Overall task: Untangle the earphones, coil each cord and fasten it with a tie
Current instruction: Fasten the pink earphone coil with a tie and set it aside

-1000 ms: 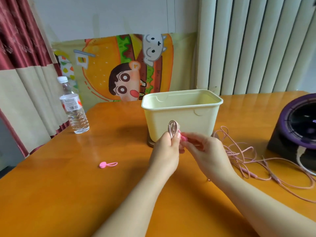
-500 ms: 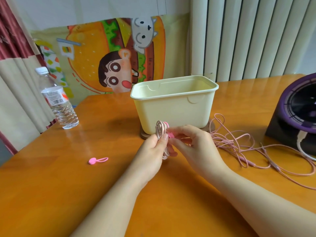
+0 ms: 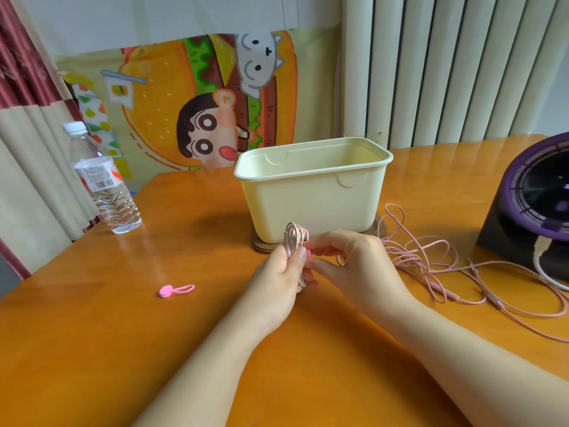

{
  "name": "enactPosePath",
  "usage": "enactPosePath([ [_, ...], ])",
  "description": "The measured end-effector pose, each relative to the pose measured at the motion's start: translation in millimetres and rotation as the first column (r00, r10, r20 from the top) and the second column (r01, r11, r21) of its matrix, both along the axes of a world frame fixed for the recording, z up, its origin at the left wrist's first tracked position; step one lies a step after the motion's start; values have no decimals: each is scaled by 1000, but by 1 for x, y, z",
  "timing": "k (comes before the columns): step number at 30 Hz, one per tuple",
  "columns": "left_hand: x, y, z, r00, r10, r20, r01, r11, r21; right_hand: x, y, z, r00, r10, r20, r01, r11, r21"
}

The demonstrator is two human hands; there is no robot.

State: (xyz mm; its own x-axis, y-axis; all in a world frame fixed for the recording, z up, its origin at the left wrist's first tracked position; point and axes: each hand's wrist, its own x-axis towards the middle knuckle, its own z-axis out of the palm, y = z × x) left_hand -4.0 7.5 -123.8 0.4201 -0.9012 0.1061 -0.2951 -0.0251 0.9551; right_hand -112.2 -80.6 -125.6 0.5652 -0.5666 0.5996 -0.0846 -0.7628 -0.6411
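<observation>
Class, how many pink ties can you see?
2. A loose tie lies on the table; a second tie is on the coiled cord in the left hand. Others may be hidden.

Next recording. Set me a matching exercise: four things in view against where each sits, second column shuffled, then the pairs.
1. coiled cord
2. spare pink tie
3. loose pink cords
4. water bottle

A. near the table edge, far left
B. gripped in the left hand, right hand pinching a tie on it
C. lying flat, left of both hands
D. sprawled right of both hands

Pairs: 1-B, 2-C, 3-D, 4-A
</observation>
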Motion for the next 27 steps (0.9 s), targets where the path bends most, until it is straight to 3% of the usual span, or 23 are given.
enactPosePath([
  [6,1,0,3,973,81,216,-86,996,16,0,2,2,999,-14,31,13,999,35],
  [8,2,0,2,985,58,161,-59,998,4,0,3,2,999,-12,31,10,998,69],
  [13,4,1,2,989,-47,-139,45,999,-19,-2,5,4,997,70,30,-75,967,243],
  [19,7,2,9,978,-81,-192,79,997,-18,-9,2,12,979,193,66,-202,881,428],
  [23,12,5,15,942,-130,-311,115,991,-64,-14,-6,16,979,198,38,-190,842,504],
  [25,18,7,18,935,-112,-338,93,993,-70,-18,-11,19,971,227,77,-225,752,620],
  [27,22,8,18,939,-101,-329,97,995,-29,-21,-12,25,939,243,244,-341,556,758],
])
